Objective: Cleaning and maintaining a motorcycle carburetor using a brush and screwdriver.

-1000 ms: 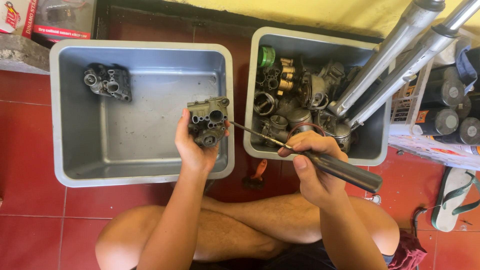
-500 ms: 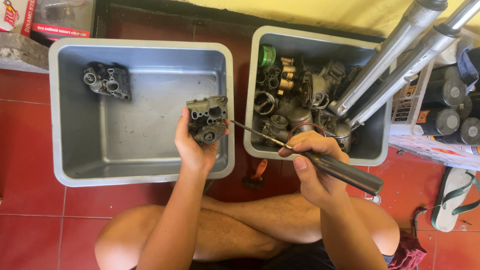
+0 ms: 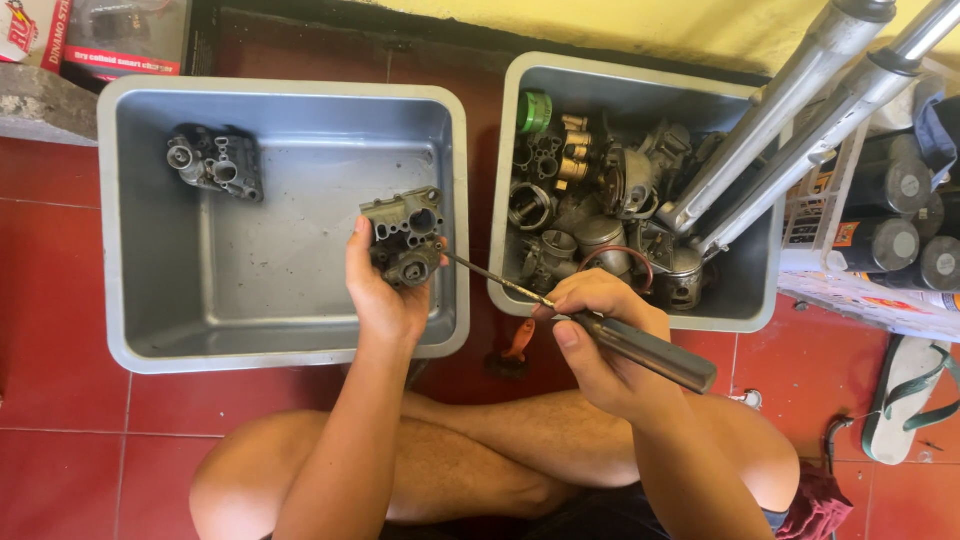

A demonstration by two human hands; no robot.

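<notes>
My left hand grips a grey metal carburetor body above the right side of the left grey tub. My right hand holds a screwdriver by its dark handle, and the thin shaft runs up-left with its tip touching the carburetor body. A second carburetor body lies in the far left corner of the left tub. I sit cross-legged on the red tile floor behind both tubs.
The right grey tub is packed with several metal engine parts, a green cap and two long chrome fork tubes leaning out of it. Dark cylinders in a crate stand at the right, a sandal beside them. Boxes sit top left.
The carburetor body has tilted slightly in my left hand. The screwdriver stays against it, and both hands have barely shifted.
</notes>
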